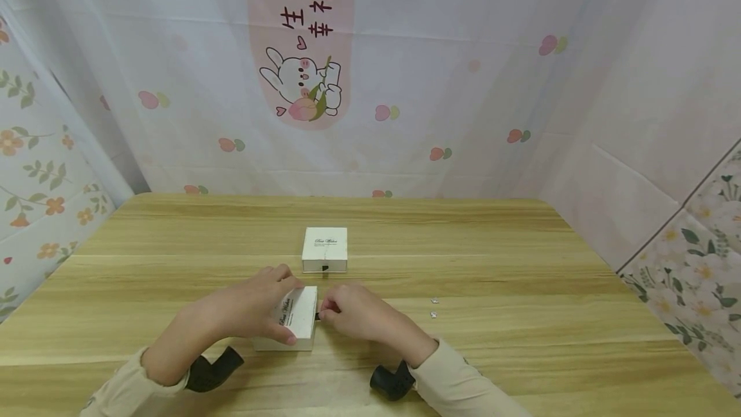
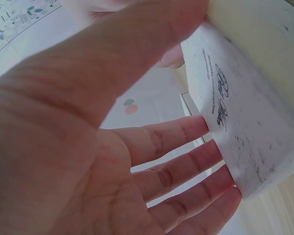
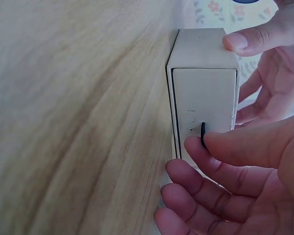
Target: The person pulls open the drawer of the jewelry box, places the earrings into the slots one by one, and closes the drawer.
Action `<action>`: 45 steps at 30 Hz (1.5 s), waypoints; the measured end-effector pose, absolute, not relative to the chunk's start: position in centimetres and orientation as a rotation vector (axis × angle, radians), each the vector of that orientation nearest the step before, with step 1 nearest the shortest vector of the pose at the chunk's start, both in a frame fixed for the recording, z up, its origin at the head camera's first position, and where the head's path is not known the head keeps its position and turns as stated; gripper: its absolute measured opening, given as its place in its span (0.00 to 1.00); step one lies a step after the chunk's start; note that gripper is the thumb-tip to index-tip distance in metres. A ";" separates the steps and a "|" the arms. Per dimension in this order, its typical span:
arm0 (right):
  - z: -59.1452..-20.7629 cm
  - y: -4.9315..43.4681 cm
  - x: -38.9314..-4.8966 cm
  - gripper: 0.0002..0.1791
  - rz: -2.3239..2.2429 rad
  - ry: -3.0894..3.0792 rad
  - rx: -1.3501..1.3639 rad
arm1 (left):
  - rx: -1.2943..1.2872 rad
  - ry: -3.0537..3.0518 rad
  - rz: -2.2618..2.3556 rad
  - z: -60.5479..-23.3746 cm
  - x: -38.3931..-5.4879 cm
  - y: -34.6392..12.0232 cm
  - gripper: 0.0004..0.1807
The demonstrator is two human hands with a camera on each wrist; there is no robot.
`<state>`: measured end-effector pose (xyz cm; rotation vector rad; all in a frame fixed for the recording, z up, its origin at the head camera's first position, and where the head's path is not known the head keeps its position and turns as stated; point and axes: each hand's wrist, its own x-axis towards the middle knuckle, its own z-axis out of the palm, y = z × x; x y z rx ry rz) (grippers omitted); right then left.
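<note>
Since the white box probably would've slid around if left loose, my left hand gripped it flat on the table, thumb on the near side, fingers on the far side. My right hand had the little black tab pinched between thumb and forefinger, pretty much the only thing to grab on the drawer front imo, while a second white box sat farther back.
</note>
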<state>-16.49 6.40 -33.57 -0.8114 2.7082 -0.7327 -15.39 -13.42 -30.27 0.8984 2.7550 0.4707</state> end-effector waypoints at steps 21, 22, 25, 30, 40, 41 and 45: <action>-33.3 6.5 -16.3 0.13 -0.684 2.699 -0.817 | 0.882 2.745 0.486 -30.3 -15.5 -13.4 0.39; -33.3 6.5 -16.3 0.13 -0.681 2.700 -0.819 | 0.883 2.745 0.486 -30.3 -15.5 -13.4 0.39; -33.3 6.5 -16.3 0.14 -0.667 2.705 -0.829 | 0.883 2.746 0.490 -30.3 -15.5 -13.4 0.39; -33.2 6.6 -16.3 0.14 -0.648 2.708 -0.860 | 0.885 2.741 0.492 -30.3 -15.4 -13.4 0.39; -32.9 7.0 -16.5 0.13 -0.602 2.693 -0.873 | 0.904 2.745 0.493 -30.2 -15.4 -13.5 0.39; -32.8 7.0 -16.5 0.13 -0.595 2.694 -0.879 | 0.906 2.747 0.494 -30.2 -15.4 -13.6 0.39; -32.8 7.2 -16.6 0.13 -0.585 2.690 -0.884 | 0.910 2.749 0.501 -30.3 -15.4 -13.6 0.39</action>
